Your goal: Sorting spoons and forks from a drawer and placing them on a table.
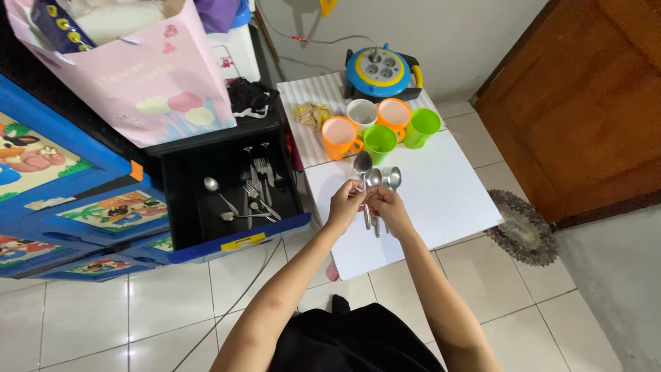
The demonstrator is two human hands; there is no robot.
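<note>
Both your left hand (pixel 344 204) and right hand (pixel 387 205) are closed on the handles of 3 shiny steel spoons (pixel 374 178): light, stiff, slippery; grip them at mid-handle.

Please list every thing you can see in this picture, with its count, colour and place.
spoons: three, silver, held in both hands above the white table
fork: one, silver, partly hidden among the held spoons
mugs: five, two orange, two green, one white, at the table's far part
white table: one, centre
cable reel: one, blue and yellow, far end of the table
open drawer: one, black inside, left of the table
cutlery: several spoons and forks, silver, in the drawer
gift bag: one, pink, on the cabinet
rug: one, round, on the floor at right
left hand: holding the spoons
right hand: holding the spoons
</note>
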